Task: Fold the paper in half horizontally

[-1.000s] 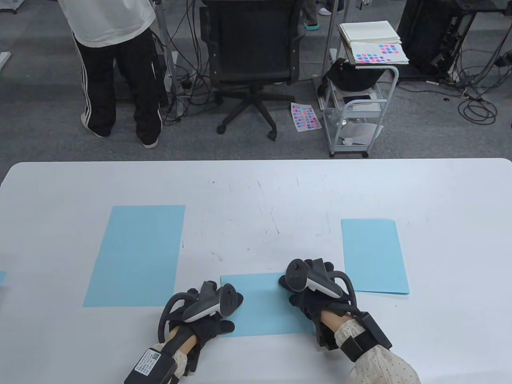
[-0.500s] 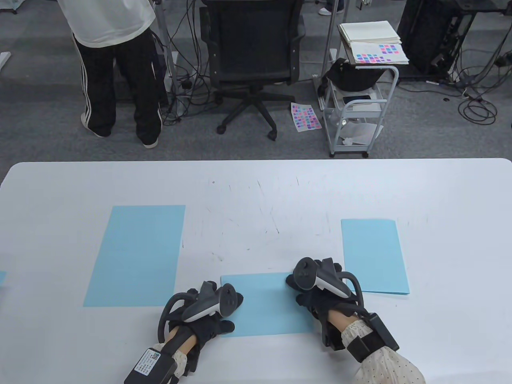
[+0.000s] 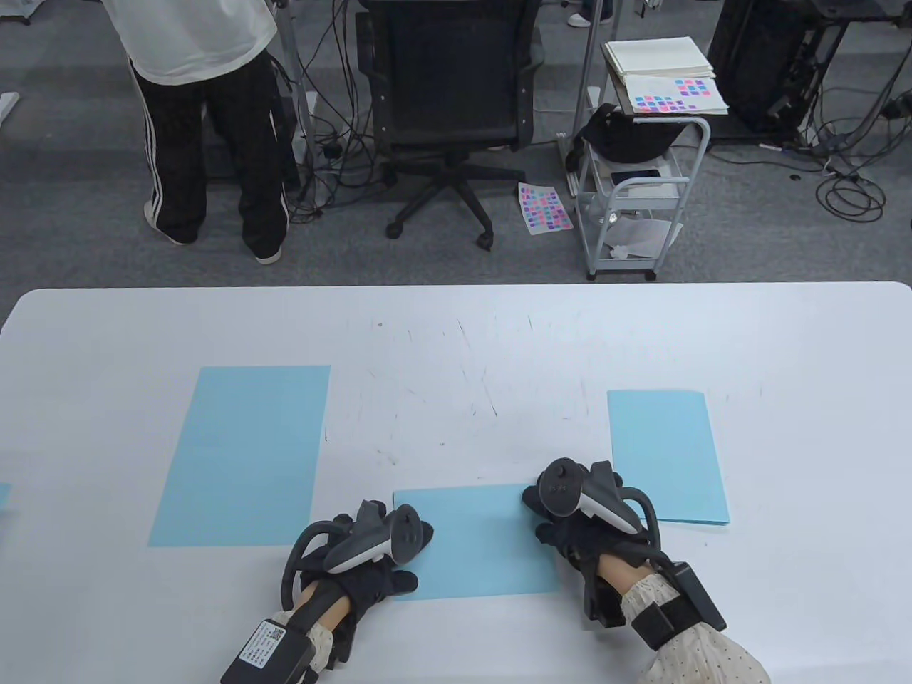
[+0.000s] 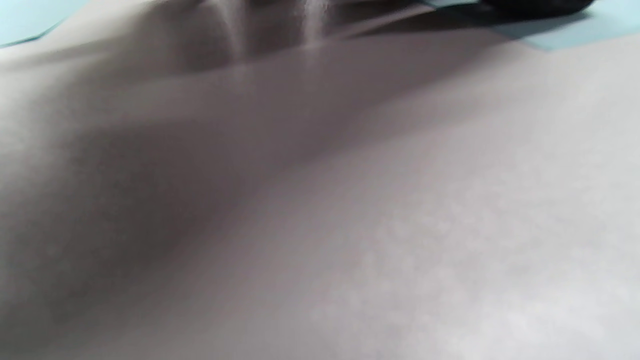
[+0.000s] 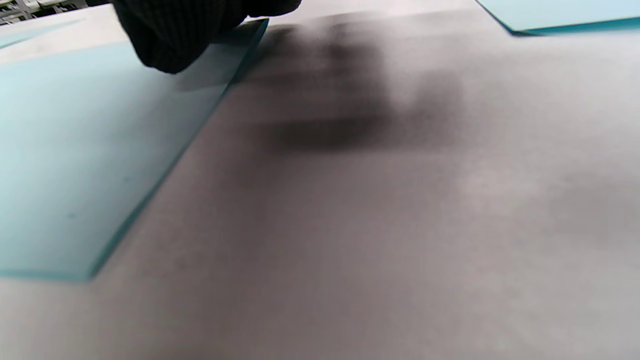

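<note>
Three sheets: pale blue paper, all flat on the white table [image 3: 456,342], well apart from one another.
Folded sheet [image 3: 476,541]: centre front, nearest the person; in the right wrist view its right edge shows two layers, so the fold looks already made.
Left hand [image 3: 370,552]: rests on the folded sheet's left edge, seemingly to pin the layers so they do not slide; how its fingers lie cannot be told, as the tracker hides them and the left wrist view shows little but blurred table.
Right hand [image 3: 581,516]: at the sheet's far right corner; in the right wrist view a gloved fingertip [image 5: 170,50] presses the paper just inside that corner, probably flattening the far edge. It grasps nothing.
Unfolded sheet [image 3: 242,456]: left of centre, long side running away from the person; likely stock awaiting its turn.
Finished sheet [image 3: 666,456]: right of the right hand, a doubled lower edge visible; likely set aside as done.
Stage, as a judgement: crease being pressed firm; little remains but a last pass.
Risk: layers creeping out of line if the left hand lifts early.
</note>
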Motion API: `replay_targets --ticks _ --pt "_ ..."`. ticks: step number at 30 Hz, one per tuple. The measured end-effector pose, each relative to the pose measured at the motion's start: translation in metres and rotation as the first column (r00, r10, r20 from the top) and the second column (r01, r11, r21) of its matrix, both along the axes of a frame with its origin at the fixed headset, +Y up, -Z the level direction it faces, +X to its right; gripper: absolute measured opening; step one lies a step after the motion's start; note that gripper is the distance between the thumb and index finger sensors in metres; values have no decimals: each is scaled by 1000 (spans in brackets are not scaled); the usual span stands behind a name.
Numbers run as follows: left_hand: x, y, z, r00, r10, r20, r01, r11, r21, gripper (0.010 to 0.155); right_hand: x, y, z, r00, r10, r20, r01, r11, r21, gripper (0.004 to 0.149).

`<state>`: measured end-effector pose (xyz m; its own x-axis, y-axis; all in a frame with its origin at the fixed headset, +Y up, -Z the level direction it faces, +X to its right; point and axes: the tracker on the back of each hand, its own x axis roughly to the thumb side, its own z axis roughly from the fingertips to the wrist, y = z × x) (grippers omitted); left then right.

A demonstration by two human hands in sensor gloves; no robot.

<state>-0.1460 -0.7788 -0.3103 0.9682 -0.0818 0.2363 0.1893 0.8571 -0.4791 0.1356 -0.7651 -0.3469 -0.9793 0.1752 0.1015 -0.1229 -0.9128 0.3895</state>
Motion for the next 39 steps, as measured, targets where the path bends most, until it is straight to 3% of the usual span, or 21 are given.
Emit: replay_targets --ticks 6,17,25,32,39 --pt "4 3 0 1000 -24 19 24 1000 16 73 -1 -2 19 995 15 -97 -16 1000 -3 63" --pt "17 18 -7 999 -35 5 35 999 17 76 0 -12 20 994 12 -109 -18 999 -49 65" --pt "59 40 -22 998 -4 66 2 999 35 69 0 -12 20 993 14 -113 -20 999 -50 65" --pt "99 30 -32 989 -41 144 43 999 -14 64 -1 -12 20 993 17 -117 -23 999 -47 65" --pt "103 19 -38 987 -80 137 86 996 -35 65 0 -13 19 993 14 -119 -20 999 -49 65"
